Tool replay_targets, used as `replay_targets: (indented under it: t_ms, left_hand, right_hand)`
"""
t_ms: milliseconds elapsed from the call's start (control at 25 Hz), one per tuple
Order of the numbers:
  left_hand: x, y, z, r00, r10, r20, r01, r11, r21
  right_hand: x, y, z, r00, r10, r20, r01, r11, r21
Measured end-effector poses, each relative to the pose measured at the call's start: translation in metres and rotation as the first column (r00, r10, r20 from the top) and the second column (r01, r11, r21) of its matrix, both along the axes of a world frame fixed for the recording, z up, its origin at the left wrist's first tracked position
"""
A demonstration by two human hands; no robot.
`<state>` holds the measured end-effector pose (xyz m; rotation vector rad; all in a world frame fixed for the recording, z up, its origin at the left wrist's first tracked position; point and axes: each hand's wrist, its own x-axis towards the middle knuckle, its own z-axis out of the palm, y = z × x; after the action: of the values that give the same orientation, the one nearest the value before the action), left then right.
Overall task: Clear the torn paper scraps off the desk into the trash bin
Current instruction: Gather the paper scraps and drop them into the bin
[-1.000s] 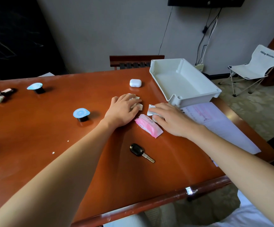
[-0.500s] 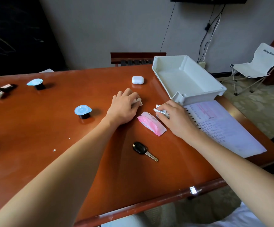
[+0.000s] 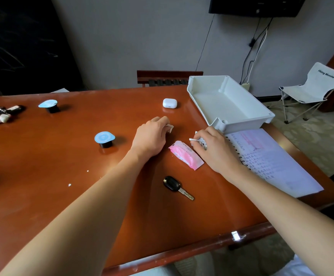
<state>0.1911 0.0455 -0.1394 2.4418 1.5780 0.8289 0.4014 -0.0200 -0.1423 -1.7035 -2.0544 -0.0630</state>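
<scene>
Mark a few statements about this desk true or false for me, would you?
The left hand and right hand each grip paper scraps. True.
The earbud case sits inside the white tray. False: it stands on the desk, outside it.
The car key lies nearer the person than the pink packet. True.
The notebook lies under the left hand. False: it lies by the right forearm.
</scene>
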Motion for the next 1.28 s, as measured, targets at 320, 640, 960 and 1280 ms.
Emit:
replay_targets:
  t_ms: [320,640,960,1280]
  left_hand:
    - [-0.001,-0.002,-0.003,0.999,-0.002,-0.042,0.005,0.997,0.074]
    - [0.002,-0.01,0.005,0.95,0.298,-0.089,-0.292,0.954,0.072]
    - [0.001,-0.02,0.007,0.928,0.365,-0.077,-0.362,0.931,0.05]
    - [-0.014,-0.053,0.007,0.947,0.308,-0.088,-0.299,0.948,0.107]
  right_hand:
    - [0.004,0.0,-0.003,0.991,0.055,-0.122,-0.055,0.998,-0.002]
    - [0.001,-0.003,-0.003,0.992,0.053,-0.113,-0.044,0.996,0.08]
    - [0.001,-0.003,-0.004,0.996,0.035,-0.081,-0.027,0.995,0.096]
    - [0.002,-0.024,0.009,0.992,0.124,-0.02,-0.117,0.971,0.209]
